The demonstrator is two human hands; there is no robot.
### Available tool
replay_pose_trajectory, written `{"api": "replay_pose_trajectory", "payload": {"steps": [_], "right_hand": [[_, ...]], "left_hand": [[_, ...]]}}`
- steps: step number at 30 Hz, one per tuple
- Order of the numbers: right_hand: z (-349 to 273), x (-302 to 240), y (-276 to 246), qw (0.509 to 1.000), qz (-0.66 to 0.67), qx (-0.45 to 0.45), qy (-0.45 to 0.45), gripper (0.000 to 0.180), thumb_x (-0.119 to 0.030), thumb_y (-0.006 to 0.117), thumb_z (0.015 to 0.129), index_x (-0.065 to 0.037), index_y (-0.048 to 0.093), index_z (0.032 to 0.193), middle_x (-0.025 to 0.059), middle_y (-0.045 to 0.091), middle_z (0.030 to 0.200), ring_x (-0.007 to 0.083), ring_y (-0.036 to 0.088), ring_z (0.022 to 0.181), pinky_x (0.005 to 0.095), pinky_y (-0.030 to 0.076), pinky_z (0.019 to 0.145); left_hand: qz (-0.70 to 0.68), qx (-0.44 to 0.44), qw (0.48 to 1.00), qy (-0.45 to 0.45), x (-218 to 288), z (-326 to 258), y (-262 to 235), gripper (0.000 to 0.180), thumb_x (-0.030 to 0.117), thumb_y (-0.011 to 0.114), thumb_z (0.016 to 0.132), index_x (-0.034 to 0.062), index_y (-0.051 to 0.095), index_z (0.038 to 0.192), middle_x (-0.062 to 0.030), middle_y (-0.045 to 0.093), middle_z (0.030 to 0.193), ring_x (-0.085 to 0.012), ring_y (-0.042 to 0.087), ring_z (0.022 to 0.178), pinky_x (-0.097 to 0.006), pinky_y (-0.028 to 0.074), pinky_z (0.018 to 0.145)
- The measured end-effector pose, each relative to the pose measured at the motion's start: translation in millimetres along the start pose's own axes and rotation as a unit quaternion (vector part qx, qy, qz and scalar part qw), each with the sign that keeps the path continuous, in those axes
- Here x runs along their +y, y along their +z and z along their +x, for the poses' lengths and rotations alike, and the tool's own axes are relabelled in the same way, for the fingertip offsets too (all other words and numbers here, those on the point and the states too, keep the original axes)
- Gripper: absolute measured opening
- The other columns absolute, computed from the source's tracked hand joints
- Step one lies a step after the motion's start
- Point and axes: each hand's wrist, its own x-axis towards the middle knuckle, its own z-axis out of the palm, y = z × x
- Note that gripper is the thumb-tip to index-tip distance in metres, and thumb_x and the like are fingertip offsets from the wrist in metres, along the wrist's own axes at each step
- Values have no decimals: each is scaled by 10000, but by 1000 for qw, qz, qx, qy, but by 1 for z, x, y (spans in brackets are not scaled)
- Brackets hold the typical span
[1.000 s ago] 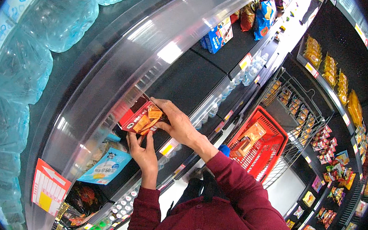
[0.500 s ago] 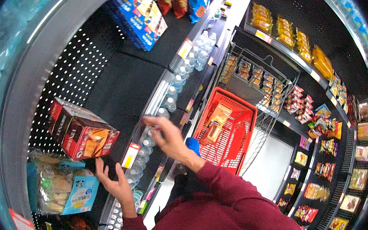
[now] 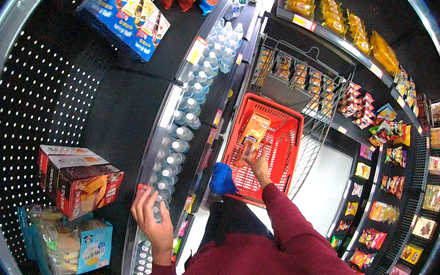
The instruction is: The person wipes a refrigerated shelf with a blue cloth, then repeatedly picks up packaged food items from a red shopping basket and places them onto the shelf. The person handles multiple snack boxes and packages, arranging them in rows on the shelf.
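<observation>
My right hand reaches down into a red plastic shopping basket. Its fingers are apart, over or touching a small brown box that they partly cover; a firm grip does not show. Just beyond the fingertips lies an orange box in the basket. On the left, my left hand rests at the shelf's front edge with its fingers stretched out, holding nothing. Nearest to it on that shelf are red-and-brown snack boxes with a wafer picture, and a blue-and-clear bag of wrapped snacks.
Water bottles line the lower shelf at left. Blue boxes stand farther along the upper shelf. A wire rack stands behind the basket. Packaged cakes and snacks fill the right-hand shelves. A blue shoe shows beside the basket.
My right hand has moved from the left shelf's edge into the basket. My left hand has drawn back from beneath the red-and-brown boxes to the shelf edge. The view has shifted.
</observation>
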Motion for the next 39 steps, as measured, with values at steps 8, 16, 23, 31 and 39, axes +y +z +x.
{"api": "replay_pose_trajectory", "payload": {"steps": [8,16,23,31,39], "right_hand": [[15,13,39,998,51,16,-27,1119,-488,904,772,77,266,1499,380,645,1257,529,678,1136,529,573,921],[23,73,-23,996,67,52,-42,865,-322,829,866,-64,381,1561,252,730,1172,379,744,1056,469,579,906],[-3,71,-144,951,291,-38,-95,723,-146,745,919,-63,453,1575,93,734,1156,161,701,946,300,584,779],[-97,-64,-242,907,322,-194,-192,712,-247,715,919,-69,492,1572,105,632,1450,203,613,1287,341,554,983],[-143,-141,-231,865,316,-289,-261,737,-194,759,826,-57,567,1524,97,643,1434,217,599,1314,388,454,1132]], "left_hand": [[33,-33,999,-1,1,-8,18,249,84,663,953,20,704,1190,-134,669,1322,-361,553,1322,-521,367,1175],[-35,-61,998,-2,13,-15,32,291,16,692,922,12,704,1213,-148,671,1302,-368,557,1327,-507,408,1142],[-222,-190,953,-78,30,-18,54,465,74,752,922,20,618,1364,-184,668,1314,-370,618,1245,-453,492,1057],[-274,-296,915,-17,41,6,80,803,271,836,905,33,443,1563,-208,572,1481,-338,559,1364,-436,513,1050],[-301,-394,867,-49,24,12,68,862,317,901,847,0,492,1537,-166,698,1307,-247,685,1188,-379,547,1009]]}}
